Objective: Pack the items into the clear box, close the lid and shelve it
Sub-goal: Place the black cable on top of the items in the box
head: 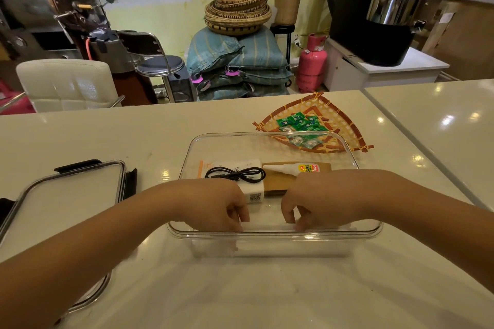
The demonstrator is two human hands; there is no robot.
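Reaching into the clear box point(270, 139), the left hand point(213, 205) and right hand point(318, 200) curl their fingers at its near rim; whether they pinch anything I cannot tell. Inside the box lie one white carton point(251, 189), one black cable point(235, 174) and one glue tube point(291, 168). One lid point(66, 195) lies left of the box.

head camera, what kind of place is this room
Probably a small coffee roasting workshop or shop back room: a metal roasting machine, stacked sacks topped with woven baskets, and a pink gas cylinder beyond the counter.
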